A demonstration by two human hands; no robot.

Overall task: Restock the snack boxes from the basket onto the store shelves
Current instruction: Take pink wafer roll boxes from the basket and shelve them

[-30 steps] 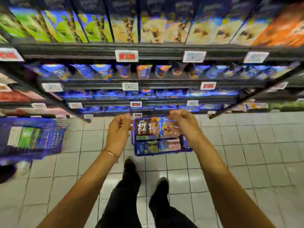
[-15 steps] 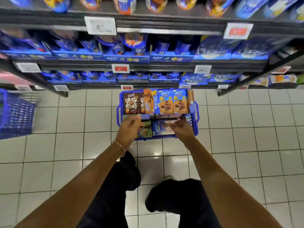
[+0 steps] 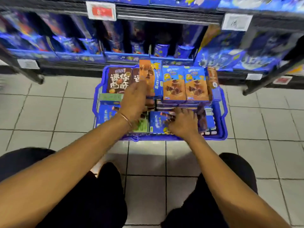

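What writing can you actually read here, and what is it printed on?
"迷你曲奇": front of the brown snack box standing in the basket.
Orange-and-blue box that the left hand grips: print too blurred to read.
Red shelf tag: blurred, unreadable.
White shelf tag: a dark mark, perhaps a number, not legible.
All other packaging print: too small or blurred.

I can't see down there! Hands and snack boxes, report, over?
Left hand grips upright orange box. Right hand on flat blue box, grip unclear. Both over blue basket. Nothing blocking.
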